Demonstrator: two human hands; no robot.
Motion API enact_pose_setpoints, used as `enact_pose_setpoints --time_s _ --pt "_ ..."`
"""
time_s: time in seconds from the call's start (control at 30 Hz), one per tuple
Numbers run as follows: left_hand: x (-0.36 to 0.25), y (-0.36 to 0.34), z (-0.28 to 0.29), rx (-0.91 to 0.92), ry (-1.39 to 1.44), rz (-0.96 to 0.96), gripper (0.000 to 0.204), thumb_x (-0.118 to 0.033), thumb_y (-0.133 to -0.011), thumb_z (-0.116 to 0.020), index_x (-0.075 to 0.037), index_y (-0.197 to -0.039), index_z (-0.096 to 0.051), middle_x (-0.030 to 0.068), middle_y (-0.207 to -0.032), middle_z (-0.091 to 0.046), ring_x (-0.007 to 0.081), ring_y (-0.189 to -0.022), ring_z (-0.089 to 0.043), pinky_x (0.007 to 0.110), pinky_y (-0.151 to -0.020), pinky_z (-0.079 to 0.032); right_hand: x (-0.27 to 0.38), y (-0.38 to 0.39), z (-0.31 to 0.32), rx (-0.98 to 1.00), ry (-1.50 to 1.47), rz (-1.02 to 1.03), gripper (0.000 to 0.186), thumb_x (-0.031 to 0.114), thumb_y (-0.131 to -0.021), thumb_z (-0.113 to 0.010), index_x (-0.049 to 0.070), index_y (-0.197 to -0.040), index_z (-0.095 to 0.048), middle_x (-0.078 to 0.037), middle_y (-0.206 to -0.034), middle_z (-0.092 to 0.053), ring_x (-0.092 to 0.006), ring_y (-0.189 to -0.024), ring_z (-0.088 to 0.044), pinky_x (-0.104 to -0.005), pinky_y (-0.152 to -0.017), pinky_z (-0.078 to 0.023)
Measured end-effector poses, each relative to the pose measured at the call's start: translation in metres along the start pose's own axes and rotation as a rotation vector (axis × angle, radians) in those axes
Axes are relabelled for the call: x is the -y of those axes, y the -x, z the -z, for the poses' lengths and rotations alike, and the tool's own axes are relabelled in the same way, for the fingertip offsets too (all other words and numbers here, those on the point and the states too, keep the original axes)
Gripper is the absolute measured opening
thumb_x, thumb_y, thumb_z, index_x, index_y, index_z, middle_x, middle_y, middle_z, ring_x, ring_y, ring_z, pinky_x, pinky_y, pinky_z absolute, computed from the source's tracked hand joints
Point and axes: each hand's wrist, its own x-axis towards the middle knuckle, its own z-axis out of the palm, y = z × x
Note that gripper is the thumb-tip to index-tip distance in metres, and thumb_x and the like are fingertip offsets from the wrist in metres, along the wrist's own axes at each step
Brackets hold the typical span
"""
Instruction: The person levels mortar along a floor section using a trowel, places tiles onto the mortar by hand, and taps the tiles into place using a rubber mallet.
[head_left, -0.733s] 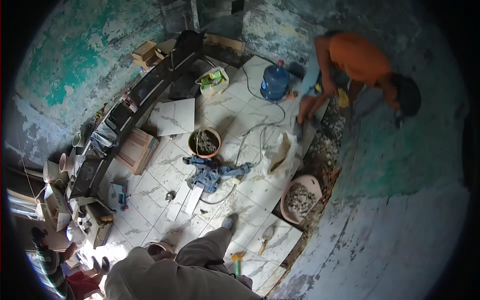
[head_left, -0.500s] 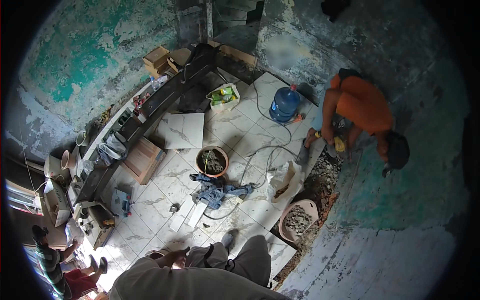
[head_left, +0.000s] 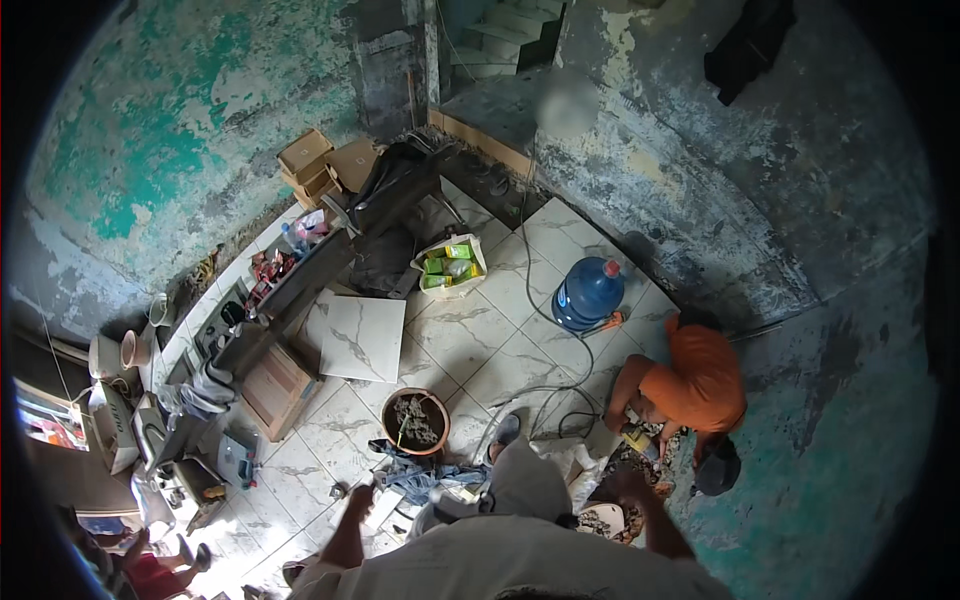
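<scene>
My left hand (head_left: 356, 502) is over the tiled floor, beside the pale tile strips (head_left: 385, 507). Its fingers look apart, and I see nothing in them. Out to the right, my right hand (head_left: 627, 487) hangs dark over the rubble trench, near the white sack (head_left: 583, 474) and a pale basin of rubble (head_left: 603, 520); its fingers are too dim to make out. My torso covers part of the basin. Ahead of me lie crumpled blue jeans (head_left: 425, 480) and a round tub of grey mortar (head_left: 416, 420).
On the right a person in orange (head_left: 697, 375) crouches over the trench with a yellow tool (head_left: 640, 442). A blue water jug (head_left: 588, 294), a trailing cable, a bag of green packs (head_left: 448, 267) and a loose tile (head_left: 362, 338) lie ahead. Another person (head_left: 150, 572) is lower left.
My body has moved forward and leans over the floor. My right hand has come into view on the right. The person in orange has crouched lower, and the striped-shirt person is now mostly cut off.
</scene>
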Motion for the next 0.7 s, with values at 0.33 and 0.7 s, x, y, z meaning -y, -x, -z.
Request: enact_pose_setpoints --time_s 0.33,0.7 --pt "-0.254 0.073 -0.066 0.297 0.464 -0.080 0.065 -0.064 -0.089 -0.051 -0.003 -0.110 -0.058 0.0143 -0.089 -0.061 0.0295 -0.079 -0.064 0.046 -0.063 -0.053 -0.031 -0.205 0.746 -0.826 -0.520 0.329 0.051 0.028 -0.090 -0.066 -0.001 -0.129 -0.051 -0.020 -0.115 -0.064 -0.0333 -0.100 -0.065 -0.0402 -0.085 -0.051" --pt "-0.780 0.011 0.088 0.271 1.063 -0.420 0.060 -0.058 -0.092 -0.052 -0.002 -0.113 -0.059 0.0114 -0.106 -0.064 0.0264 -0.098 -0.063 0.042 -0.086 -0.050 -0.210 -0.505 0.738 -0.376 -0.281 -0.055 0.042 0.041 -0.091 -0.057 0.007 -0.115 -0.061 -0.021 -0.115 -0.062 -0.0385 -0.108 -0.058 -0.0468 -0.093 -0.044"
